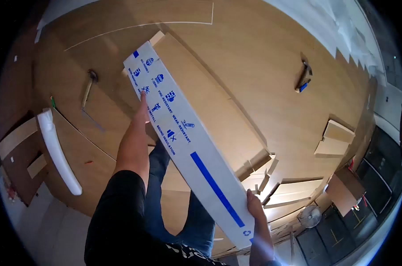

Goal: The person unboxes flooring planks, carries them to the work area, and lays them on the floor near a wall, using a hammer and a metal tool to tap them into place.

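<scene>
A long white cardboard box (187, 128) with blue printed symbols and a blue stripe runs slantwise in front of me, from upper left to lower right. My left hand (144, 106) grips its left long edge towards the far end, thumb on the printed face and the other fingers hidden. At the near right end, my right hand (256, 207) is closed round the box's right edge, its fingers partly out of sight behind it. Both hands hold the box above the floor. Beyond it lies a long, shallow open brown carton (210, 97), partly covered by the box.
On the brown floor (263, 57) lie a wooden-handled hammer (88, 88) at left and a blue-handled tool (304, 77) at right. A white roll (59, 153) rests left of my legs. Flat cardboard pieces (336, 136) and a fan (309, 216) are at the right.
</scene>
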`<state>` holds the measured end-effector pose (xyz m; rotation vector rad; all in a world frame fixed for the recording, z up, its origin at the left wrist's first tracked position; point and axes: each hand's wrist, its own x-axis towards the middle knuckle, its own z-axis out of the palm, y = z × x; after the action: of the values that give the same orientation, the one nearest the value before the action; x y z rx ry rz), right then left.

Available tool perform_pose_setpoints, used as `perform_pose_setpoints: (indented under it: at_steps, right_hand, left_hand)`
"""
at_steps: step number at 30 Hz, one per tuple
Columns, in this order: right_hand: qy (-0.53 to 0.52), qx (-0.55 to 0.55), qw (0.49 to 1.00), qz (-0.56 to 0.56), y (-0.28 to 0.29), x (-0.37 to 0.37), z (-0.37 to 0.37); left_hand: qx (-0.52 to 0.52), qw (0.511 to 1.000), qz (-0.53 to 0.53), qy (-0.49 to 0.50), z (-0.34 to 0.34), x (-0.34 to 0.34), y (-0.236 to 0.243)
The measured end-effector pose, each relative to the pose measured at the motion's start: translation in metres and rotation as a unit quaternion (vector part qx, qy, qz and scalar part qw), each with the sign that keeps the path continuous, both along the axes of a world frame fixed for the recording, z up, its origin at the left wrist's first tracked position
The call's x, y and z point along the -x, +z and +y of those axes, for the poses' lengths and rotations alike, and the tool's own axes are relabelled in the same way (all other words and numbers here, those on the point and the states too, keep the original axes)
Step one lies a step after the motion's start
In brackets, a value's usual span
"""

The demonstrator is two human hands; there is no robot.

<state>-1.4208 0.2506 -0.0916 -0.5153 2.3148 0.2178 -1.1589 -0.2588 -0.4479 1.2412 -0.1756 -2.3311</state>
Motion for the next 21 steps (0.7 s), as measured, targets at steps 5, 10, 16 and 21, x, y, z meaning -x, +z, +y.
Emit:
perform_pose_setpoints:
  at_steps: [5, 10, 16, 21]
  right_hand:
    - [0.055, 0.080, 0.993, -0.066, -0.161, 0.076, 0.064]
    - [0.114, 0.068, 0.991, 0.015, -0.294, 0.122, 0.097]
    - [0.100, 0.058, 0.993, -0.018, -0.336, 0.114, 0.115]
    - [0.102, 0.082, 0.991, -0.002, -0.365, 0.110, 0.183]
  left_hand:
    - [0.021, 0.999, 0.017, 0.017, 0.040, -0.013, -0.087]
    - [0.059, 0.969, 0.226, 0.078, 0.133, -0.036, -0.176]
    - [0.050, 0.977, 0.027, 0.205, 0.204, -0.131, -0.168]
    - [-0.051, 0.986, -0.066, 0.145, 0.302, -0.171, -0.179]
